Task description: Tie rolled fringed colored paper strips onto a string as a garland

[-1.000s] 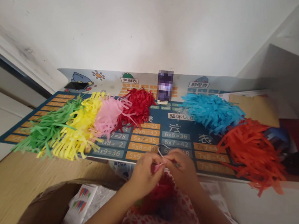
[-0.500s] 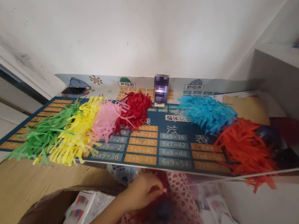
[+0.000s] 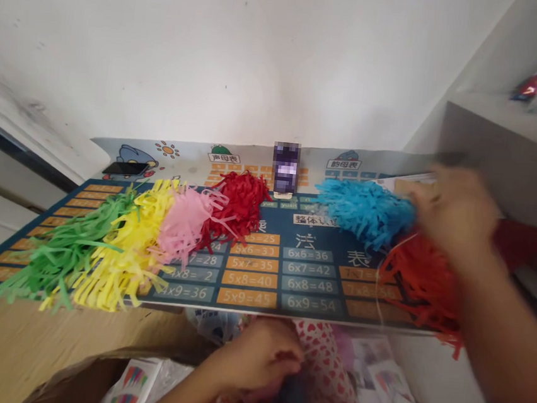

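My left hand [image 3: 253, 355] is closed over a dark tuft of paper strips [image 3: 290, 399] at my lap, which it partly hides. My right hand [image 3: 455, 213] is raised and blurred above bright blue paper strips [image 3: 365, 214] and orange-red paper strips [image 3: 424, 286], not clearly touching them. A thin white wire [image 3: 381, 288] hangs near it. Green [image 3: 58, 257], yellow [image 3: 125, 257], pink [image 3: 184, 219] and crimson [image 3: 237, 205] strip piles lie on a multiplication-table chart [image 3: 251, 282].
A black phone [image 3: 124, 168] lies at the chart's far left, and a pixelated upright object [image 3: 285, 168] stands at its far edge. A cardboard box [image 3: 47, 326] sits below at left. Heart-patterned fabric [image 3: 325, 353] covers my lap. A white shelf [image 3: 506, 142] stands at right.
My right hand has come back into view, moving up and right over the orange-red strips. My left hand has dropped lower on the tuft, and the view has tilted slightly.
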`<action>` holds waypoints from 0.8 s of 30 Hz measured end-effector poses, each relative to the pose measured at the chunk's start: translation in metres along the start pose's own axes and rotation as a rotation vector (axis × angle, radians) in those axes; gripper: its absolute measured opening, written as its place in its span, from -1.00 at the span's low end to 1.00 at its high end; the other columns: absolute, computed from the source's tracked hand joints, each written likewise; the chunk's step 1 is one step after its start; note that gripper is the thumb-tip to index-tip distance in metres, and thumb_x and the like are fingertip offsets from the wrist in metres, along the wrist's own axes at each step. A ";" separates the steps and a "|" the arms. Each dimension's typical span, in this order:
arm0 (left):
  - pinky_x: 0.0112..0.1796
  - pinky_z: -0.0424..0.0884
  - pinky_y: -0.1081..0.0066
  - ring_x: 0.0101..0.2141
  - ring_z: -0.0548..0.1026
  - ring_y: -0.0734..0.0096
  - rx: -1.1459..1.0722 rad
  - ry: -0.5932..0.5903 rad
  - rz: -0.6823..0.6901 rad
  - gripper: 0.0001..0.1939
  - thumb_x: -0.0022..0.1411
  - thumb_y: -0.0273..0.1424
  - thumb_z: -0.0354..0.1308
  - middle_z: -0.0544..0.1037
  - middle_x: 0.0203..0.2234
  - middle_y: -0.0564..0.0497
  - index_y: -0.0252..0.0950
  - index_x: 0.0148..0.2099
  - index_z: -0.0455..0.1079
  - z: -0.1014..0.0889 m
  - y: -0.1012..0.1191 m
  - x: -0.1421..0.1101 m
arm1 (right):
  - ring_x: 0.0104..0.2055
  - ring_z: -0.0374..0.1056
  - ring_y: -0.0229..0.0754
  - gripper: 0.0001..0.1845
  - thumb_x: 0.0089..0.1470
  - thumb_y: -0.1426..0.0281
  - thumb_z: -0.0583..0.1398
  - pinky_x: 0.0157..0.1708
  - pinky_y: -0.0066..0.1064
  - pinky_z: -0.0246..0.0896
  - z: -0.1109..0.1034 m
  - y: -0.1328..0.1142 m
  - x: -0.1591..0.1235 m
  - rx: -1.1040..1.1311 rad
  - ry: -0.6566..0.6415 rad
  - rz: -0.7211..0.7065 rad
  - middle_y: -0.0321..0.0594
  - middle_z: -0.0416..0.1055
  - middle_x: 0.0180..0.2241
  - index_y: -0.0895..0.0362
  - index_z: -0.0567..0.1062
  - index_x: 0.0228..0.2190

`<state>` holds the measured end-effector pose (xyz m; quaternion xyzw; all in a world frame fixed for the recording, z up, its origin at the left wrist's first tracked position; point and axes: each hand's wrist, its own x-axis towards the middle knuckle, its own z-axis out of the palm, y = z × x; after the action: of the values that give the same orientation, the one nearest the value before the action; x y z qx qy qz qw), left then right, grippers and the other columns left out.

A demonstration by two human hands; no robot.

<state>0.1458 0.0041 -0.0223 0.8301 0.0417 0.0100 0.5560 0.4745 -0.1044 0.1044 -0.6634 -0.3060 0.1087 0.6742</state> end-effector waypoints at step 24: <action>-0.30 0.36 0.43 -0.42 0.44 0.44 -0.755 0.872 -0.037 -0.80 -0.03 -0.31 0.42 0.51 -0.50 0.05 -0.30 -0.43 0.51 -0.041 0.033 0.021 | -0.63 0.02 -0.44 -0.60 0.21 0.16 0.17 -0.61 -0.55 -0.12 0.159 0.056 -0.144 0.417 -0.621 0.309 -0.39 0.25 -0.62 0.17 0.39 -0.54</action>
<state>0.1656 0.0312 0.0230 0.4925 0.2750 0.3558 0.7451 0.2867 -0.0472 0.0014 -0.4861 -0.3630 0.4637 0.6457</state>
